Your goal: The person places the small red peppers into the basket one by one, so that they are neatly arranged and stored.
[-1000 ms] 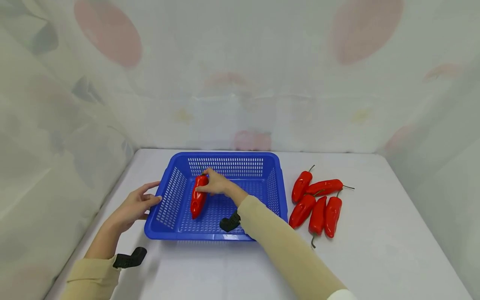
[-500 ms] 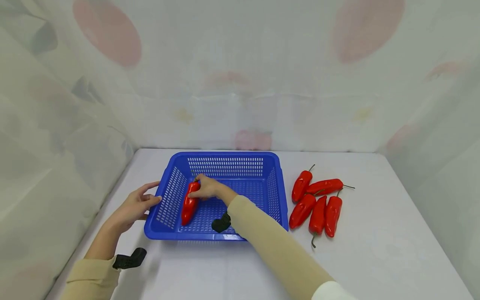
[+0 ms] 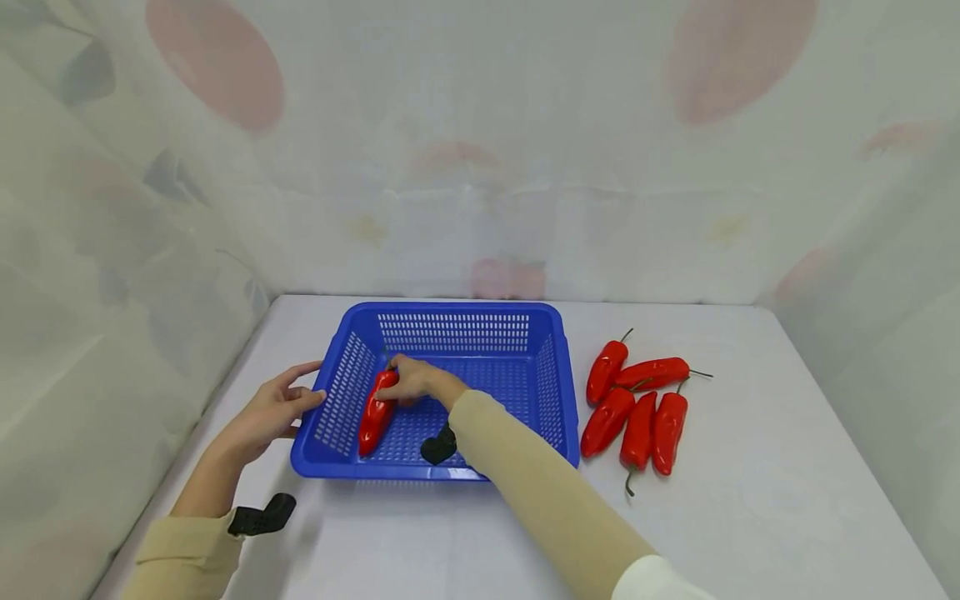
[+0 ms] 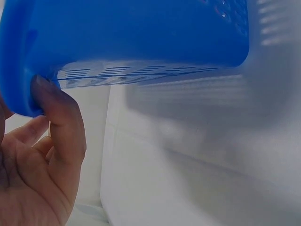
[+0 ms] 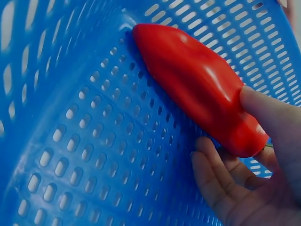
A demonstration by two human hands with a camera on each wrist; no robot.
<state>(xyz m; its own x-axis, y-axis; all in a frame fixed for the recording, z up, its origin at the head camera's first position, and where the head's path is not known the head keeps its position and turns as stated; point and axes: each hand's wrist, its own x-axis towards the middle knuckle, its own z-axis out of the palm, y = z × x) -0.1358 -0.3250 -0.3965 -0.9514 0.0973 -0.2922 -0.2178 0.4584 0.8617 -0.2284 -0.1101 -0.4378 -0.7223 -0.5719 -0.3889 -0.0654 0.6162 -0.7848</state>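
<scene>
A blue plastic basket [image 3: 457, 308] with slotted walls stands at the middle left of the table in the head view. My left hand [image 3: 272, 414] grips its left rim; in the left wrist view a finger curls in under the rim of the basket [image 4: 141, 33]. Inside, my right hand [image 3: 422, 379] holds a red pepper [image 3: 375, 421] near its stem end. The right wrist view has the pepper [image 5: 193, 80] between thumb and fingers, its tip close to a basket corner and its body along the slotted side wall. Most of the stem is hidden by the hand there.
Several red peppers [image 3: 637, 429] with green stems lie in a cluster on the white table [image 3: 765, 467], just right of the basket. Pale patterned cloth [image 3: 465, 167] hangs behind and at both sides. Each wrist wears a black device [image 3: 264, 515].
My right hand has carried the pepper left and toward the near side, against the basket's left wall. The left hand keeps its grip on the rim, and the loose peppers lie as before.
</scene>
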